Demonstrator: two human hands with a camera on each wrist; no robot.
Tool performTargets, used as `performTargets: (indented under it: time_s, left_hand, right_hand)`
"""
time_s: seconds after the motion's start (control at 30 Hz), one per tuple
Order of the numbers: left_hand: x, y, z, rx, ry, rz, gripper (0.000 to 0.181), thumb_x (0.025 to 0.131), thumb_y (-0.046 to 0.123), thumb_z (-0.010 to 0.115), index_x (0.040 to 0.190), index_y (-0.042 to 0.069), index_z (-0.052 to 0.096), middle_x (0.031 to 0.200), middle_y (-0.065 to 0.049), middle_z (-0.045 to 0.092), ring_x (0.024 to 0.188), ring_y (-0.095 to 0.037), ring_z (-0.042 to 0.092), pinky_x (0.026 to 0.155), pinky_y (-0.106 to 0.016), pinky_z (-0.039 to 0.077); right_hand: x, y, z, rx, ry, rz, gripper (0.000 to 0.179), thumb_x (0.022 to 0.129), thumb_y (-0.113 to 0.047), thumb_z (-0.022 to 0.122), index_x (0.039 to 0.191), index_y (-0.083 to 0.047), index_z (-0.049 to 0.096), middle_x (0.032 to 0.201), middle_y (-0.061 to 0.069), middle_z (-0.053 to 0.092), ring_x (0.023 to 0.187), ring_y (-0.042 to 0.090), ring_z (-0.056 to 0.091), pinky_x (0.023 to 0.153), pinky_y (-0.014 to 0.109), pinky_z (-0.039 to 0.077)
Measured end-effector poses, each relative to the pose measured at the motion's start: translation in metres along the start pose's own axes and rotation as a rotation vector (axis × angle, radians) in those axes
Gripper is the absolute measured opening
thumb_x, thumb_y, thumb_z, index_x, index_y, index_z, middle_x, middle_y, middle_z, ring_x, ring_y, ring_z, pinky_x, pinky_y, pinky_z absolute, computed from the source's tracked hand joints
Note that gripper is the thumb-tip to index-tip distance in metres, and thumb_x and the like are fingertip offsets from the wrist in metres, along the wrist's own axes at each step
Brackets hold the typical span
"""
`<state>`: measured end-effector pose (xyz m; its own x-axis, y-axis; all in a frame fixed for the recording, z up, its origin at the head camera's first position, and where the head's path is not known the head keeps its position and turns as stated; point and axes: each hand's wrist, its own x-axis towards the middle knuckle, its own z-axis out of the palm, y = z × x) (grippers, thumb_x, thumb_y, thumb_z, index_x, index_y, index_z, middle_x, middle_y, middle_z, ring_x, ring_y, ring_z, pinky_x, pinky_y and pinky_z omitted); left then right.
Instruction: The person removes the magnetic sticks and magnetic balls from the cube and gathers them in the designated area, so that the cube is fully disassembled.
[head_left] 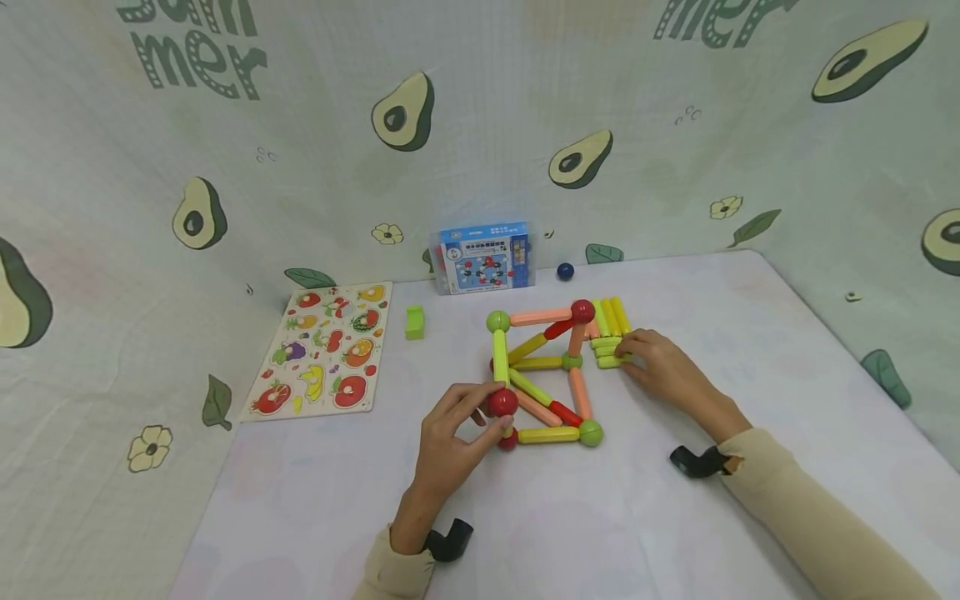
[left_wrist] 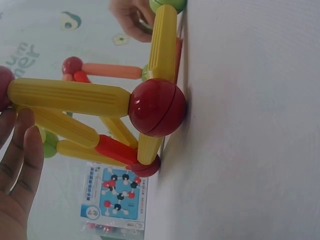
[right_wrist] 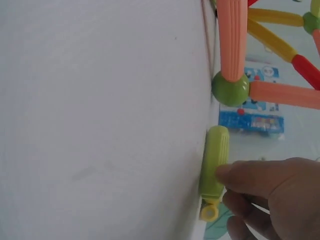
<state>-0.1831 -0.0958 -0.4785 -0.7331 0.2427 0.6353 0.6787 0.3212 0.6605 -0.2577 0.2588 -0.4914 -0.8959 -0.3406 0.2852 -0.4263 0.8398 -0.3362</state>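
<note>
Fingers of the left hand (head_left: pixel 450 442) pinch a red ball (head_left: pixel 503 402). The right hand (head_left: pixel 663 365) touches a green stick (right_wrist: pixel 215 157); whether it pinches, I cannot tell.

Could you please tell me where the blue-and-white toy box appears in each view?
Head: toy box slightly above centre.
Left wrist: toy box at bottom, left of centre.
Right wrist: toy box at upper right, partly hidden.
Shared landmark: stick-and-ball frame.

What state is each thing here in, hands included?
Left hand: holding a red ball
Right hand: pinching a green stick
Stick-and-ball frame: joined, standing
Spare sticks: lying side by side
Picture box: upright
Fruit board: lying flat
Blue ball: loose
Green block: set apart
</note>
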Motion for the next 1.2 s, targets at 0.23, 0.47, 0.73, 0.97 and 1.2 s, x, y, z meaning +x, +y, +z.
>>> performTargets:
  time_s: [0.23,0.47,0.73,0.97,1.2]
  left_hand:
    - [0.003,0.003,0.000,-0.017,0.016,0.040,0.049,0.080,0.011,0.085,0.126,0.008,0.068,0.109,-0.004,0.064,0.085,-0.019,0.062,0.067,-0.030,0.057]
    - [0.003,0.001,-0.001,-0.019,0.007,0.020,0.047,0.084,0.014,0.083,0.128,0.012,0.068,0.109,0.000,0.063,0.087,-0.018,0.061,0.069,-0.027,0.056]
    - [0.003,0.001,0.000,-0.036,-0.002,0.018,0.044,0.087,0.020,0.081,0.128,0.014,0.068,0.108,0.002,0.062,0.086,-0.019,0.061,0.070,-0.026,0.056]
    - [0.003,0.001,0.001,-0.038,-0.006,0.024,0.045,0.086,0.018,0.081,0.129,0.013,0.067,0.109,0.001,0.062,0.087,-0.018,0.061,0.070,-0.027,0.056]
    - [0.003,0.000,0.000,-0.036,0.006,0.026,0.045,0.086,0.020,0.081,0.128,0.013,0.068,0.108,0.001,0.063,0.086,-0.017,0.061,0.069,-0.027,0.056]
  right_hand:
    - [-0.009,-0.034,-0.005,0.116,0.024,-0.037,0.024,0.083,-0.004,0.080,0.106,-0.003,0.072,0.102,0.007,0.067,0.093,0.025,0.065,0.083,0.045,0.057]
    - [-0.012,-0.084,0.003,0.211,-0.089,-0.158,0.023,0.086,-0.008,0.079,0.107,-0.004,0.073,0.092,-0.004,0.068,0.082,0.012,0.062,0.073,0.032,0.058]
    - [-0.005,-0.110,0.022,0.140,-0.097,-0.272,0.018,0.084,-0.012,0.082,0.099,-0.005,0.075,0.087,-0.001,0.071,0.075,0.009,0.059,0.071,0.025,0.056]
    - [-0.003,-0.129,0.030,0.093,-0.089,-0.185,0.014,0.082,-0.014,0.083,0.091,-0.007,0.075,0.070,-0.006,0.063,0.062,0.005,0.053,0.060,0.017,0.051]
    - [0.005,-0.147,0.037,-0.027,-0.050,-0.065,0.019,0.079,-0.014,0.086,0.077,-0.008,0.068,0.056,-0.007,0.047,0.052,0.008,0.044,0.048,0.019,0.039]
